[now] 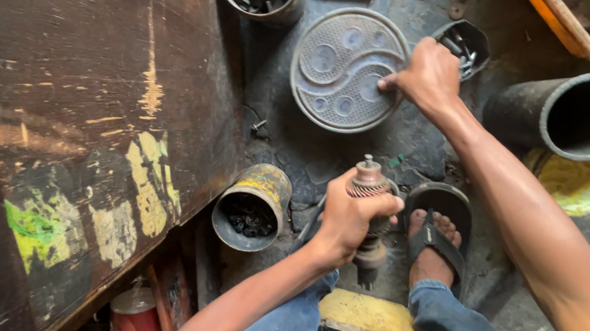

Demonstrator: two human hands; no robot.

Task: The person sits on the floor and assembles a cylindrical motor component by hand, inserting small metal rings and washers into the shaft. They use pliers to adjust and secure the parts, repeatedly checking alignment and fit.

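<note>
The floor (pixel 408 156) is dark, stained concrete, oily in patches. On the left a worn brown wooden board (pixel 79 73) with chipped yellow and green paint fills the view. Daylight falls from the far right, brightening the grey ground there.

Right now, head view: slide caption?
Left hand grips a motor shaft; right hand touches a round patterned tray on the grimy floor.

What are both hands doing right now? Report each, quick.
Left hand: closed around the metal motor part, holding it upright.
Right hand: fingers on the round patterned metal cover; grip cannot be told.
</note>
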